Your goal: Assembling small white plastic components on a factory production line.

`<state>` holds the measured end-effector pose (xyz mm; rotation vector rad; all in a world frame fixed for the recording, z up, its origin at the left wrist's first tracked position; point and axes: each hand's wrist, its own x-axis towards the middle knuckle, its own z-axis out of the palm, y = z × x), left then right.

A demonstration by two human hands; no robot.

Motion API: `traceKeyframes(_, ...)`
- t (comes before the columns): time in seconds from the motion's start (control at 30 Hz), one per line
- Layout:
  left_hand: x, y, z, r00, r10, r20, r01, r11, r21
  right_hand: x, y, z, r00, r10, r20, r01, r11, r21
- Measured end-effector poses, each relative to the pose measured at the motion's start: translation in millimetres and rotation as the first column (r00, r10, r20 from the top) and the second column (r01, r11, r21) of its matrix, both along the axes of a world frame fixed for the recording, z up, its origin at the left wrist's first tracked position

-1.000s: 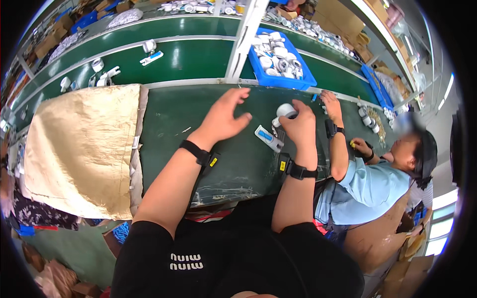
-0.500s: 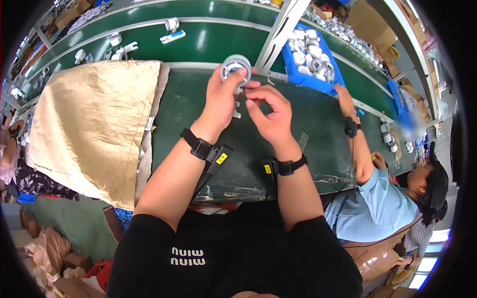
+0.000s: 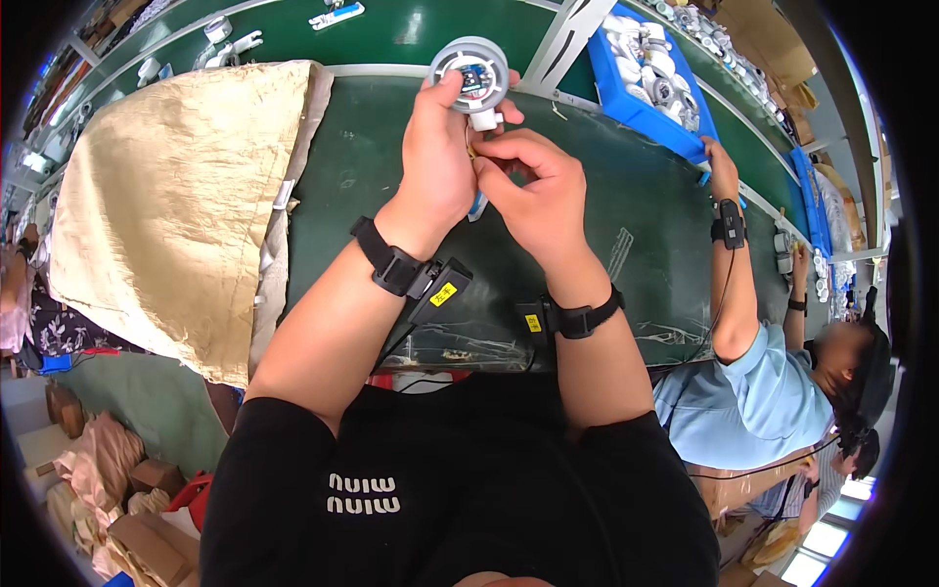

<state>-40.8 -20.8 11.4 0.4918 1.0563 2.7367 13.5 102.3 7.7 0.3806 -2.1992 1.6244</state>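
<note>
Near edge of this dark green bench (image 3: 357, 176) is pretty scuffed, and a big tan cloth (image 3: 176, 215) drapes over the left end. Right hand (image 3: 538, 191) is half curled, thumb and forefinger nearly together just below a round grey-white device (image 3: 471, 80); can't tell what, if anything, they're pinching. Left hand (image 3: 435, 166) is closed around that device, thumb over the rim, holding it above the bench, circuitry showing in its face. Past that there's a blue crate (image 3: 634, 112) crammed with white parts, a co-worker's hand (image 3: 722, 171) right by its corner. Further back, a green shelf (image 3: 430, 29).
</note>
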Motion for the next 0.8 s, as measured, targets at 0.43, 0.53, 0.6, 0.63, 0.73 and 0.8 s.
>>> traceKeyframes(0.43, 7.7, 2.9, 3.0, 0.985, 0.092, -0.149, -0.100, 0.994, -0.047, -2.8, -1.6, -8.5, 0.995, 0.043, -0.093, -0.051, 0.995, -0.087)
traceKeyframes(0.53, 13.3, 5.0, 7.6, 0.979, 0.113, -0.171, -0.128, 0.989, -0.077, -0.1, -3.1, -4.2, 0.995, 0.063, -0.080, -0.074, 0.987, -0.145)
traceKeyframes(0.6, 15.6, 5.9, 8.9, 0.970, 0.135, -0.200, -0.158, 0.982, -0.100, -1.8, -4.0, -3.8, 0.992, 0.052, -0.119, -0.068, 0.988, -0.138)
traceKeyframes(0.63, 15.5, 5.7, 9.2, 0.970, 0.137, -0.200, -0.159, 0.982, -0.100, -2.3, -4.5, -3.6, 0.987, 0.040, -0.157, -0.060, 0.990, -0.130)
traceKeyframes(0.73, 14.7, 4.7, 9.5, 0.969, 0.133, -0.209, -0.156, 0.983, -0.094, -1.7, -3.2, -3.5, 0.989, 0.043, -0.144, -0.059, 0.993, -0.106)
traceKeyframes(0.8, 14.5, 4.8, 9.2, 0.971, 0.127, -0.203, -0.148, 0.985, -0.091, -3.9, -3.8, -5.5, 0.986, 0.052, -0.155, -0.072, 0.989, -0.127)
